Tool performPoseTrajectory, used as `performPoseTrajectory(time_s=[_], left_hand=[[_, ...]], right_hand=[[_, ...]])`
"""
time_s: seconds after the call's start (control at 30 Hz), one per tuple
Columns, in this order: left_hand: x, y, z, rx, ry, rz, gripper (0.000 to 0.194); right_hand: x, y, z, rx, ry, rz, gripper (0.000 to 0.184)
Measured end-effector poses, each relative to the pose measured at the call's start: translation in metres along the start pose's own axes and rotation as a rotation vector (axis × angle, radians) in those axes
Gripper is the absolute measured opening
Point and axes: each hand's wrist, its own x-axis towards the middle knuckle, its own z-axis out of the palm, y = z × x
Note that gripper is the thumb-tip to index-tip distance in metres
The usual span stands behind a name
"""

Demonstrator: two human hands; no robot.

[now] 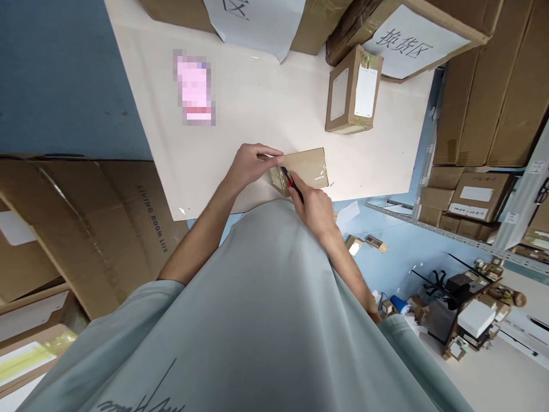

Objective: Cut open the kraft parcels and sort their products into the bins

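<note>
A small cardboard box (305,166) lies at the front edge of the white table, with clear tape over its left end. My right hand (312,205) is closed around a red and black utility knife (293,183), whose tip is at the taped end of the box. My left hand (256,162) grips the box's far left corner, thumb and fingers close together at the edge. Whether the blade has gone through the tape is too small to tell.
A taller carton with white labels (341,97) stands at the back right of the table (240,97), before a large box with a handwritten sheet (418,43). A blurred pink item (195,88) lies to the left. Big cartons (107,217) flank the table's left side.
</note>
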Motion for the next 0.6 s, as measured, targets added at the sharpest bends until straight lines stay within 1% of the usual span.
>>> performPoseTrajectory(time_s=[0.13, 0.27, 0.4, 0.6], left_hand=[[0.001, -0.001, 0.001, 0.002, 0.002, 0.002, 0.028], [0.002, -0.003, 0.002, 0.032, 0.023, 0.026, 0.023], [0.000, -0.005, 0.005, 0.064, 0.054, 0.036, 0.017], [-0.008, -0.005, 0.015, 0.101, 0.127, 0.041, 0.012]], right_hand=[[0.007, 0.001, 0.000, 0.020, -0.011, -0.015, 0.060], [0.008, -0.004, -0.003, 0.015, -0.048, -0.006, 0.059], [0.003, -0.013, -0.005, -0.021, -0.104, 0.048, 0.059], [-0.011, -0.018, 0.000, -0.108, -0.179, 0.092, 0.057]])
